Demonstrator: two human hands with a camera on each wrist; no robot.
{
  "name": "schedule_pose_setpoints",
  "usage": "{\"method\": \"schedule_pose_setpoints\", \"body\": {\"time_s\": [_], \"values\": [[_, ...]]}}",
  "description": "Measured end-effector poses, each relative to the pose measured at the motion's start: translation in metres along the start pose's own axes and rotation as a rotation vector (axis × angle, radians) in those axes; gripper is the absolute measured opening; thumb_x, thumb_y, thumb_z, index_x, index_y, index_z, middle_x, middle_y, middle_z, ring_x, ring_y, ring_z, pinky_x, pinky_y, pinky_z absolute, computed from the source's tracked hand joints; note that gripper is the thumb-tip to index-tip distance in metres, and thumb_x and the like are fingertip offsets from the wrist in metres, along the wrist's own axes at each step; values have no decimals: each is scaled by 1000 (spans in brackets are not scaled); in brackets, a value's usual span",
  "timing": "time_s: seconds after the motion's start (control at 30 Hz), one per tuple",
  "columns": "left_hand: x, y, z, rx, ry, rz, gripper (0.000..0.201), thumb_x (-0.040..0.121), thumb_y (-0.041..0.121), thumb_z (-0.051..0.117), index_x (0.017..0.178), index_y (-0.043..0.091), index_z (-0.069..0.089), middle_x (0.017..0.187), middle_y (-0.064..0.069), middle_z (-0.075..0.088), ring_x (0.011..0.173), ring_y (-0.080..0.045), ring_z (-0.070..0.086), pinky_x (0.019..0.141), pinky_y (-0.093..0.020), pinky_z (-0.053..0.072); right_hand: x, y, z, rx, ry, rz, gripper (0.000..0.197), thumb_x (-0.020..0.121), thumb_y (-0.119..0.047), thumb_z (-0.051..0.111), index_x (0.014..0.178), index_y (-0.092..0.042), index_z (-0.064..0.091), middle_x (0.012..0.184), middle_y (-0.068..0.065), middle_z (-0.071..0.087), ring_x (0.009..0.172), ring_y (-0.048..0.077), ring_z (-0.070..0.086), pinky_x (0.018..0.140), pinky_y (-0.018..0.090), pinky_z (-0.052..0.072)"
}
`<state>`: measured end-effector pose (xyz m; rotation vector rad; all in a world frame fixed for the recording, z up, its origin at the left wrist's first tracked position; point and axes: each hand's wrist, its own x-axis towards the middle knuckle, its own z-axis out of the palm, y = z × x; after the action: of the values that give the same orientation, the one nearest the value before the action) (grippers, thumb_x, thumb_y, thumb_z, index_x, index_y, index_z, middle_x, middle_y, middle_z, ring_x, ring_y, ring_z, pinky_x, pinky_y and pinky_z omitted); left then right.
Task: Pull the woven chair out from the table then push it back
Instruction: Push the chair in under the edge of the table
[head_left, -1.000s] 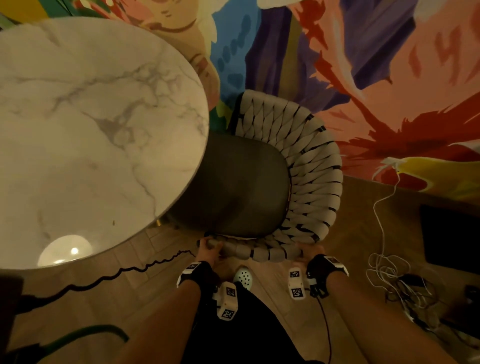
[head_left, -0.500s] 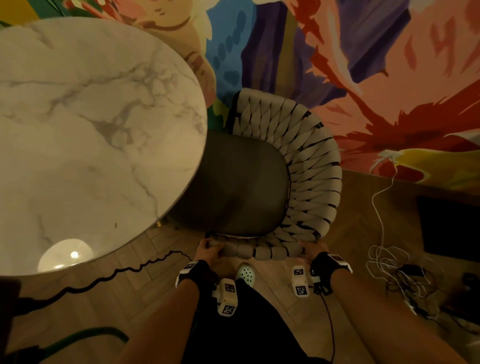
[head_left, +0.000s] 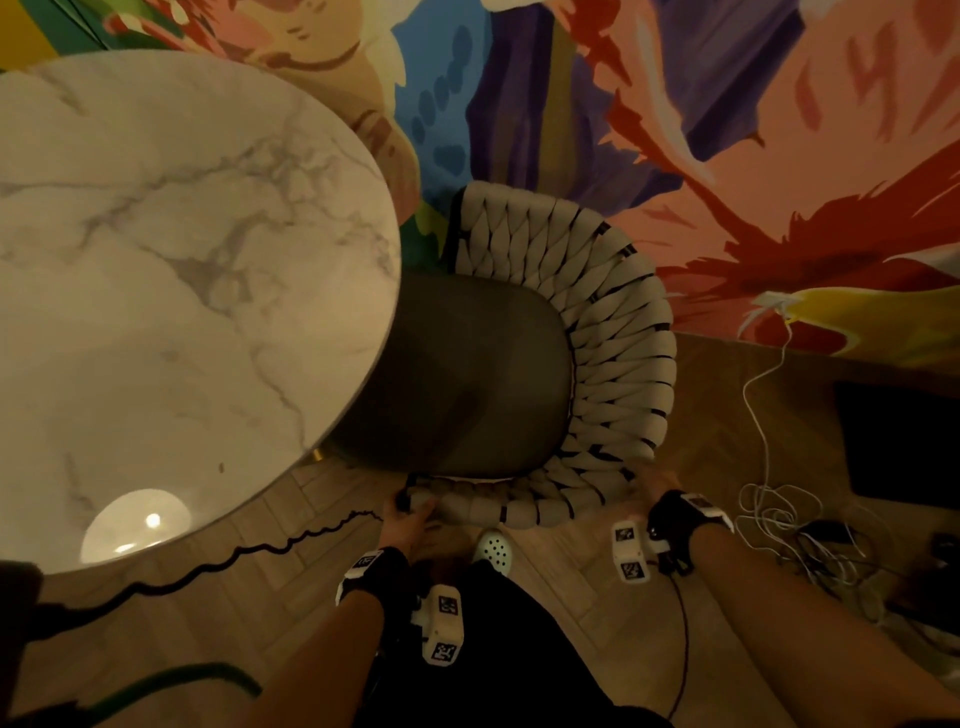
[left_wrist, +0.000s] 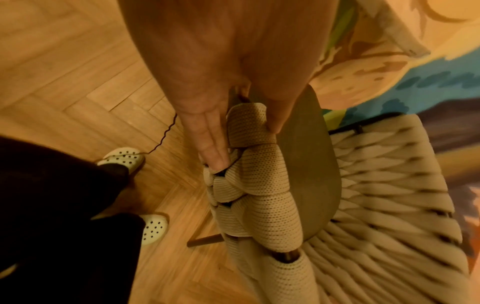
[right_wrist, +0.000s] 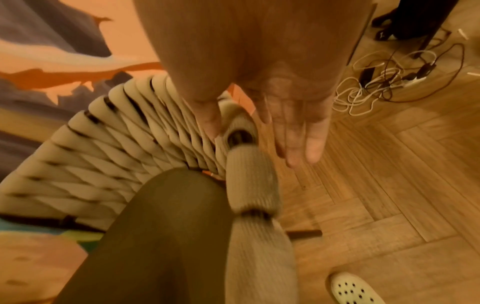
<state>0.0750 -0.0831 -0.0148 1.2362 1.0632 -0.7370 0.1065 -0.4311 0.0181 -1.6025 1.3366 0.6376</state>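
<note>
1. Against a second ago, the right hand (head_left: 657, 486) has slipped off the near rim to its outer corner. The beige woven-rope chair with a dark seat pad (head_left: 613, 364) sits against the table much as before.
2. The chair stands at the 3 o'clock side of the round white marble table (head_left: 182, 260), the front of its seat tucked under the tabletop edge.
3. Its open front faces 9 o'clock and its curved back bulges toward 3 o'clock, so its front-to-back axis runs 9 to 3. One woven arm lies at 6 o'clock, nearest the person.
4. The left hand (head_left: 410, 525) holds the table end of that near arm.
5. The left wrist view shows what the head view cannot: straight fingers (left_wrist: 210, 144) lie along the outside of the weave with the thumb on the seat side, pinching the rope between them. A dark chair leg (left_wrist: 205, 239) also shows there.
6. The right wrist view shows the right fingers (right_wrist: 298, 131) straight and together, clear of the rim over the wooden floor. Only the thumb touches the weave.
</note>
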Motion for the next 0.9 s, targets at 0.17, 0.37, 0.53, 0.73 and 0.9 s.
{"method": "schedule_pose_setpoints", "body": {"time_s": [0.17, 0.37, 0.53, 0.73, 0.9], "values": [[-4, -10, 4, -211, 46, -83, 62, 90, 20, 57, 140, 37, 25, 137, -18, 50, 100, -36, 61, 66, -45, 54, 31, -35, -44, -24, 98, -32, 34, 80, -37, 66, 86, -3, 70, 85, 18, 72, 86, 43, 70, 88, 60, 56], [-15, -4, 20, -133, 73, 7, 61, 93, 16, 55, 143, 33, 24, 137, -19, 47, 95, -38, 62, 49, -39, 59, 37, -69, -38, -170, 110, -158, 33, 86, -35, 62, 106, -10, 68, 91, 14, 72, 85, 39, 71, 83, 57, 59], [-8, -2, 16, -6, 82, -14, 38, 94, 17, 52, 128, 28, 40, 114, -17, 56, 74, -31, 65, 44, -34, 57, 30, -55, -30, -241, 187, -170, 38, 94, -27, 54, 126, -9, 62, 122, 21, 66, 102, 43, 66, 91, 54, 56], [-9, -6, 3, 497, 85, 191, 30, 87, 29, 53, 116, 34, 46, 101, -17, 66, 78, -38, 70, 70, -55, 60, 57, -32, -38, -151, 87, -165, 52, 91, -33, 53, 143, -30, 46, 136, 14, 60, 111, 37, 64, 93, 52, 56], [-22, -11, 5, 660, -35, 297, 39, 85, 14, 52, 112, 41, 52, 106, -8, 68, 91, -33, 69, 83, -51, 58, -17, -14, -37, -28, 75, -204, 37, 97, -21, 48, 132, -11, 57, 123, 16, 62, 109, 36, 60, 94, 46, 52]]}}
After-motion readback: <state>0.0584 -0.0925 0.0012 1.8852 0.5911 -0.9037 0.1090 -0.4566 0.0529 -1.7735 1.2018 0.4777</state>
